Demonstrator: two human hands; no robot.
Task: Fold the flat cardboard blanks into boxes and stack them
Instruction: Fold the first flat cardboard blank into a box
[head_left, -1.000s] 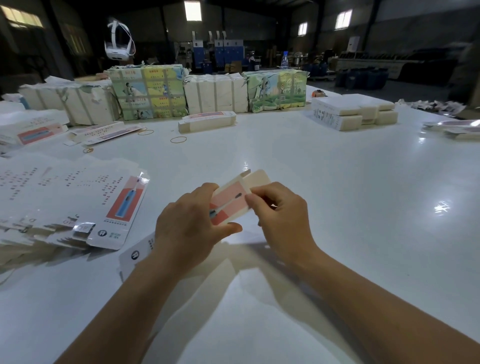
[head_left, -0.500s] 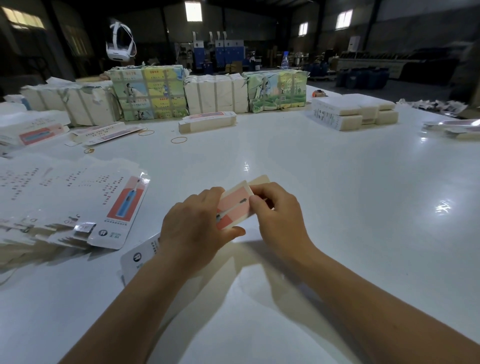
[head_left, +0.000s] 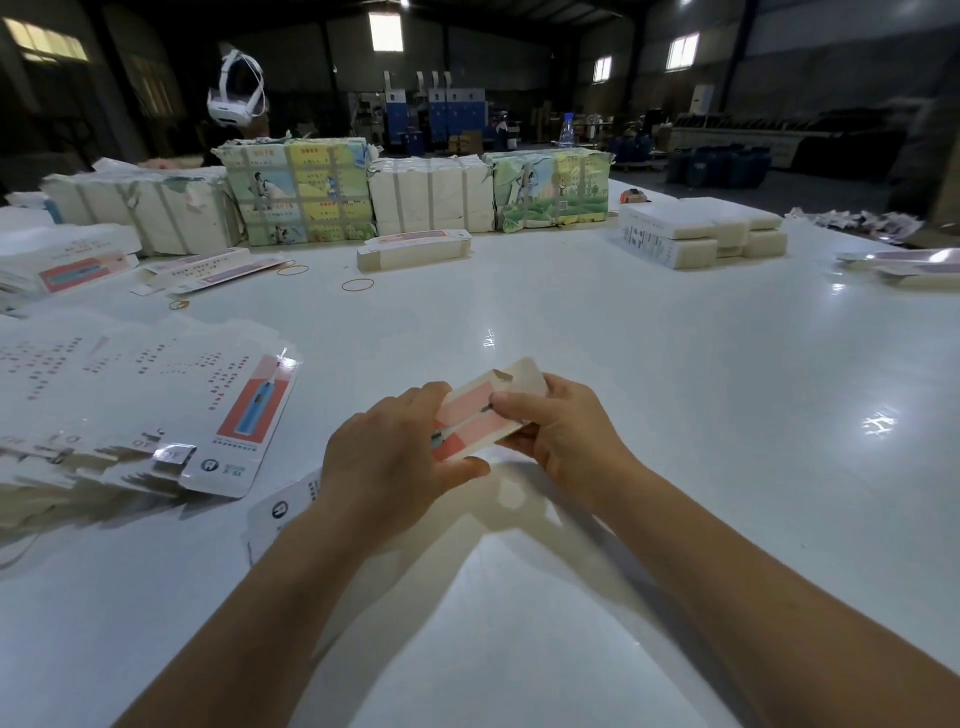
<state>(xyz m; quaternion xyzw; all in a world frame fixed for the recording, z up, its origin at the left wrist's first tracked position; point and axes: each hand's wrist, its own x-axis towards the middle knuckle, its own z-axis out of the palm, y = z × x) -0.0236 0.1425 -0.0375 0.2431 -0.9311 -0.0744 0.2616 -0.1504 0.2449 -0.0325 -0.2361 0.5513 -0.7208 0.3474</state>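
**Both hands grip a half-folded blank at centre frame**

Just below the middle of the frame, a long cardboard blank (head_left: 480, 415) is held above the white table (head_left: 675, 389). Its long axis runs on a diagonal from lower left to upper right; the plain tan end flap points to the upper right, and the white end with a round logo sticks out at lower left, behind the left wrist. The left hand (head_left: 387, 460) grasps the blank at its middle, thumb along the near edge and fingers curled over the red printed panel. The right hand (head_left: 561, 431) pinches the upper-right part, fingertips on the red panel just short of the flap.

At left centre lies a fanned pile of flat blanks (head_left: 156, 410). Further back, rubber bands (head_left: 358, 284) lie loose on the table, near one folded box (head_left: 413, 249) in the upper middle. At upper right sits a low stack of white boxes (head_left: 701, 234). Along the far edge stands a row of wrapped bundles (head_left: 431, 200). A white headset (head_left: 235, 96) shows at upper left.
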